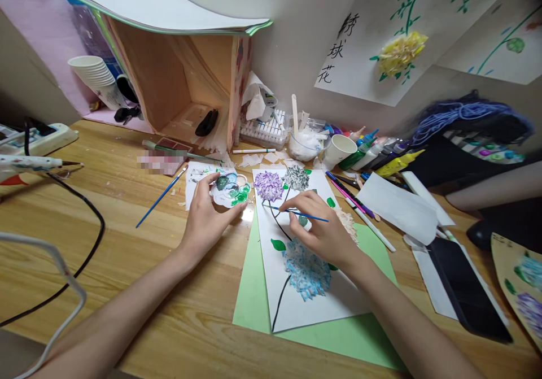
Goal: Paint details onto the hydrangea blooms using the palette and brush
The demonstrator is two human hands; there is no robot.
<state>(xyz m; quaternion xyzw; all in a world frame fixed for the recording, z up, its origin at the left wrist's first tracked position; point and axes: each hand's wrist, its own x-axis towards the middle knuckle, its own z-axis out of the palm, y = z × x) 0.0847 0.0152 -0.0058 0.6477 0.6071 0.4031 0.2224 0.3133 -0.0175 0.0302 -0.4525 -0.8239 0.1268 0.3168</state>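
My left hand (pixel 212 209) grips the edge of a white paint palette (pixel 220 198) smeared with green and dark paint, fingers curled round its side. In my right hand (pixel 315 221) a thin blue paintbrush (pixel 313 217) is pinched, its tip at the upper left of a white sheet (pixel 260 243). The sheet carries a purple textured flower (pixel 270 186), a grey one (pixel 297 178) and a light blue one (pixel 307 269), with black stems and green leaves. A beige flower (pixel 348 225) is partly hidden behind my right hand. Green paper (pixel 249 294) lies under the sheet.
A second blue brush (pixel 161 196) lies left of the palette. Behind stand a bowl of white material (pixel 308 143), a paper cup (pixel 340 151) and paint bottles (pixel 368 150). Pens (pixel 351 195) and a black phone-like slab (pixel 468 288) lie right. A black cable (pixel 95 238) crosses the left side.
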